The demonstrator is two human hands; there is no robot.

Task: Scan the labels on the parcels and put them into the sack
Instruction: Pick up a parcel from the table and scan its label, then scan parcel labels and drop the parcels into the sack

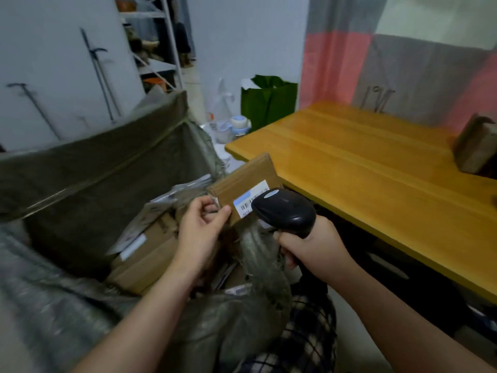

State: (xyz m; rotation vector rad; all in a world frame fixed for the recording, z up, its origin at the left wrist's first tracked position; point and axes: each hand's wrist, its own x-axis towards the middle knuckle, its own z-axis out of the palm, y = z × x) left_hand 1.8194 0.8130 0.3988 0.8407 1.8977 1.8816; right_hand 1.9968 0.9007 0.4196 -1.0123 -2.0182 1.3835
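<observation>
1. Your left grip (200,224) pinches one flat cardboard parcel (242,179) by its near left corner, above the open sack (94,189).
2. Your right grip (309,244) curls tightly round one black scanner (285,211); its head hides part of the white label (250,197).
3. Packed parcels (145,254) fill the sack; you cannot count them.
4. One brown box (476,146) sits far right on the table (363,162).

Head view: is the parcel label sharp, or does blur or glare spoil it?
Head view: the label on the parcel is soft, bars visible but text unreadable; the scanner covers its right part; no glare on it; the sack is motion-blurred.
</observation>
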